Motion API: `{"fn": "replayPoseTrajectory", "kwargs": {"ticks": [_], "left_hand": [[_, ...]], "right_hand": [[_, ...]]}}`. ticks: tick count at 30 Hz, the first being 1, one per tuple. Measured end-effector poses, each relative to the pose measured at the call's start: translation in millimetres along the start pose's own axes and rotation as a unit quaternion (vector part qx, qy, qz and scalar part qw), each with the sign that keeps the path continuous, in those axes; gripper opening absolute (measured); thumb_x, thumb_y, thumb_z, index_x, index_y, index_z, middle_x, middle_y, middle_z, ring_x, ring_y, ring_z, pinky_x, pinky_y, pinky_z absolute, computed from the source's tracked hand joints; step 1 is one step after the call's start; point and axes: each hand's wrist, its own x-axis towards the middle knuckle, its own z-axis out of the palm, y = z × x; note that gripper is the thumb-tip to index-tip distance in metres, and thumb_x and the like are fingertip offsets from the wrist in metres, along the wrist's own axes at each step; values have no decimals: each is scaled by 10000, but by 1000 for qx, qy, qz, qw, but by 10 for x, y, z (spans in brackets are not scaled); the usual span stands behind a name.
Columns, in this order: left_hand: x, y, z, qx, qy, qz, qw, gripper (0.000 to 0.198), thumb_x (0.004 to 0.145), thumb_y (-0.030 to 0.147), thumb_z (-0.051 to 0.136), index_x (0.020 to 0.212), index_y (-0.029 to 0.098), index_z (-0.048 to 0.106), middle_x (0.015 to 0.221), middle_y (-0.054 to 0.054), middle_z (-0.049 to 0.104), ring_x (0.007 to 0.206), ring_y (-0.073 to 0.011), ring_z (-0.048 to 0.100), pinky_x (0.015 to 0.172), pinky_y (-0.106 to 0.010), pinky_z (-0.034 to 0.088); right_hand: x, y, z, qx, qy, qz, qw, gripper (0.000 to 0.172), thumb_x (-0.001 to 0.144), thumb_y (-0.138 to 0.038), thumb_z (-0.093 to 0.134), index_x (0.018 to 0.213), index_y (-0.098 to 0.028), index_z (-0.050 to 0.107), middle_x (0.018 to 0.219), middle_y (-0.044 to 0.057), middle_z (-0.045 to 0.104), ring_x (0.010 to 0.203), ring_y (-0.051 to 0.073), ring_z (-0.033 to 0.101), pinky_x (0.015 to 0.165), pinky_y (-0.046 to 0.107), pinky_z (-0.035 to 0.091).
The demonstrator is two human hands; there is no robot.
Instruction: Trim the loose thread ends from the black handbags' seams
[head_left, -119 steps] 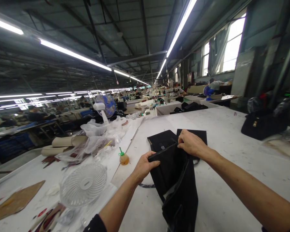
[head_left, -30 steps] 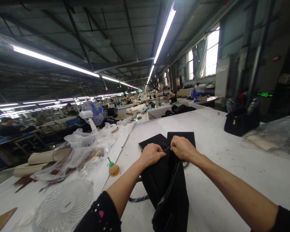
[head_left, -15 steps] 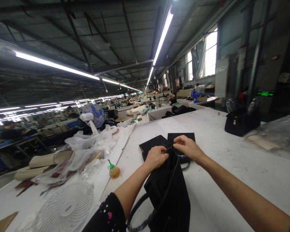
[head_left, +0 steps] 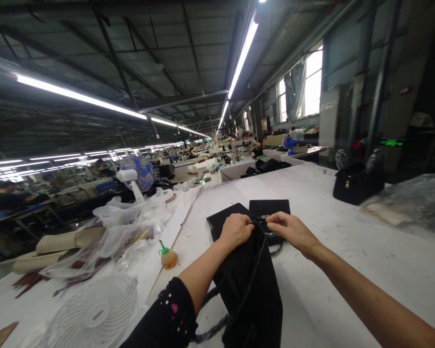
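A black handbag (head_left: 253, 290) lies on its side on the white table, its long opening towards me and a wrapped handle looping out at the left. My left hand (head_left: 237, 229) is closed on the bag's far edge, thumb and fingers pinched together. Just right of it, my right hand (head_left: 292, 232) is closed too, fingertips pressed together beside a small shiny metal fitting (head_left: 264, 218) at the bag's end. What those fingertips pinch is too small to make out. Black flat panels (head_left: 270, 207) stick out beyond both hands.
On the left are a small oil bottle (head_left: 169, 258) with a green spout, a clear fan grille (head_left: 94, 309), plastic wrapping (head_left: 119, 237) and a blue fan (head_left: 139, 174). Another black handbag (head_left: 357, 183) stands at the right, near a plastic-covered bundle (head_left: 409, 200). People work in the background.
My right hand has moved a little right and down, away from my left hand, and the metal fitting now shows between them. My left hand keeps its grip on the bag's edge.
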Motion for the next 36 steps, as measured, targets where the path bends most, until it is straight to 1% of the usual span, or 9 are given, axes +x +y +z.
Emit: {"fn": "replayPoseTrajectory", "kwargs": {"ticks": [4, 10, 15, 19, 22, 28, 31, 33, 36], "left_hand": [[0, -34, 7, 41, 24, -35, 998, 189, 708, 281, 528, 668, 191, 688, 698, -69, 677, 684, -207, 598, 621, -281, 396], [-36, -296, -239, 124, 17, -148, 981, 206, 689, 219, 483, 706, 147, 675, 768, -131, 690, 752, -233, 624, 646, -285, 414], [-65, -371, -241, 168, 7, -213, 963, 276, 714, 239, 473, 924, 154, 631, 947, -151, 678, 899, -288, 625, 713, -333, 458], [-72, -285, -180, 164, 24, -146, 975, 378, 707, 196, 497, 1084, 178, 525, 1086, -128, 626, 944, -274, 613, 776, -353, 469], [-47, -312, -192, 130, -12, -66, 989, 535, 664, 96, 507, 1189, 186, 455, 1156, -112, 597, 1005, -235, 594, 835, -312, 460], [-81, -566, -365, 92, -82, -68, 990, 496, 646, 46, 509, 1112, 215, 527, 1090, -65, 633, 1026, -216, 584, 857, -291, 454], [-210, -569, -457, 109, -109, -80, 985, 555, 643, 72, 541, 1171, 230, 484, 1085, -64, 626, 1016, -244, 586, 838, -322, 461], [-307, -505, -482, 112, -105, -72, 986, 643, 624, 76, 561, 1230, 227, 410, 1164, -77, 580, 1055, -256, 566, 857, -329, 454], [-405, -382, -476, 105, -75, -40, 991, 642, 629, 82, 547, 1217, 237, 342, 1242, -80, 489, 984, -226, 585, 799, -311, 463]], "right_hand": [[-119, -50, -18, 1, 1, 22, 1000, 213, 757, -335, 575, 886, -175, 627, 885, 33, 662, 815, 154, 601, 724, 261, 468], [-481, -117, -143, 5, 26, 76, 997, 309, 794, -433, 555, 992, -201, 601, 944, 54, 653, 878, 198, 607, 780, 327, 479], [-780, -231, 39, 12, 20, -9, 1000, 436, 797, -467, 544, 1174, -255, 491, 1264, 72, 473, 1149, 230, 489, 897, 356, 469], [-1015, -371, 339, -29, -5, -38, 999, 690, 691, -393, 658, 1311, -303, 370, 1400, 46, 299, 1269, 254, 369, 1027, 407, 389], [-1107, -434, 419, -50, -14, -29, 998, 789, 642, -300, 666, 1349, -293, 318, 1408, 53, 290, 1260, 255, 384, 1025, 406, 395], [-762, -349, -153, -146, -111, -24, 983, 661, 689, -190, 544, 1323, -303, 395, 1235, 49, 538, 1029, 223, 577, 777, 326, 514], [-488, -183, -430, -291, -80, 6, 953, 413, 719, -278, 581, 1132, -282, 575, 1060, 50, 649, 923, 266, 615, 758, 384, 493], [-377, -43, -451, -334, -36, 6, 942, 294, 771, -348, 546, 1045, -263, 612, 1038, 57, 664, 936, 282, 613, 784, 408, 479], [-343, 157, -300, -283, 7, -32, 958, 360, 811, -375, 499, 1145, -254, 556, 1168, 58, 620, 1034, 257, 589, 874, 387, 464]]}}
